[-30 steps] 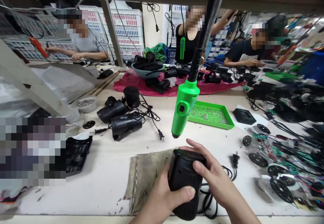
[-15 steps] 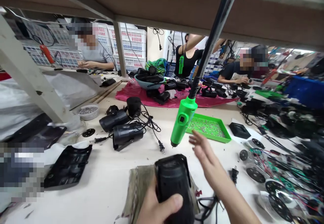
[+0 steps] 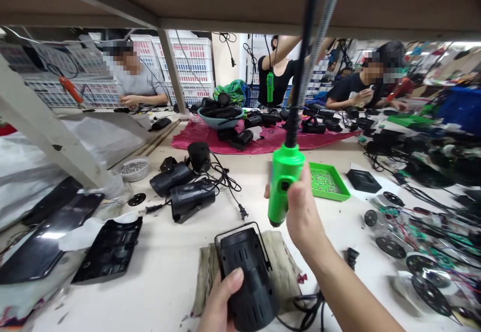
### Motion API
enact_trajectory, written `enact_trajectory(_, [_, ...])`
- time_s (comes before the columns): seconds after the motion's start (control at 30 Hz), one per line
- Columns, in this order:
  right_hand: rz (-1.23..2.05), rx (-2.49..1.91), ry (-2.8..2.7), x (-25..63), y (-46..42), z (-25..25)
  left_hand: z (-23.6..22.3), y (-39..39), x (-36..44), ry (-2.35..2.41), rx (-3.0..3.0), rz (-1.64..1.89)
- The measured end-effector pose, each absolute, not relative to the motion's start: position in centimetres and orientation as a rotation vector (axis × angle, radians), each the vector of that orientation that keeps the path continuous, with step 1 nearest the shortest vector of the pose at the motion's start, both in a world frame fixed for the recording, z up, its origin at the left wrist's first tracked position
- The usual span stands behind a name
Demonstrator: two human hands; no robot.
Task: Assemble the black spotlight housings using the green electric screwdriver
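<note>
My left hand (image 3: 221, 299) is closed around the lower left side of a black slotted lamp housing (image 3: 246, 272), thumb on top. A thin black bracket (image 3: 240, 229) loops over the housing's far end. Under it lies a folded drab cloth (image 3: 283, 267). My right hand (image 3: 302, 212) wraps round a green electric screwdriver (image 3: 283, 184), which hangs from a dark cable and a coiled spring. Its tip points down, above and apart from the housing. A black power cord (image 3: 310, 304) lies to the right of the cloth.
Behind the screwdriver sits a green tray (image 3: 330, 184) of small screws. Finished-looking black housings (image 3: 191, 199) with cords lie left of centre, near a half shell (image 3: 108, 249). Wired discs (image 3: 393, 247) crowd the right. A shelf (image 3: 240, 1) spans overhead; co-workers sit across the table.
My right hand has moved from beside the hanging screwdriver to a grip on it. The housing in my left hand has turned, so its slotted side and bracket now show.
</note>
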State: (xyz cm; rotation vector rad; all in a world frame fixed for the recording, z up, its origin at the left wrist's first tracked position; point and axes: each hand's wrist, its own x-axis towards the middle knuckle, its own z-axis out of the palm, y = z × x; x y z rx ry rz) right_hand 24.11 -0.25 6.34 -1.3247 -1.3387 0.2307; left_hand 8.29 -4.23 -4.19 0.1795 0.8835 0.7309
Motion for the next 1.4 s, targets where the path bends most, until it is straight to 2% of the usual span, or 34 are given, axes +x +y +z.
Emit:
enact_trajectory(0.17, [0.416, -1.09, -1.038, 26.4, -1.9, 5.6, -3.9, -4.4, 8.4, 0.919, 0.229, 0.74])
enact_trajectory(0.37, [0.469, -1.024, -1.047, 28.1, -4.0, 5.6, -3.5, -4.7, 9.0, 0.936, 0.272, 0.82])
enact_trajectory(0.6, [0.427, -1.302, -1.032, 27.4, -6.0, 5.2, -3.0, -4.9, 9.3, 0.939, 0.342, 0.877])
enact_trajectory(0.83, [0.596, -1.226, -1.102, 27.7, -6.8, 4.8, -2.9, -4.9, 9.4, 0.899, 0.476, 0.883])
enact_trajectory(1.4, [0.362, -1.261, -1.151, 28.0, -4.7, 4.7, -3.4, -4.3, 8.6, 0.864, 0.383, 0.82])
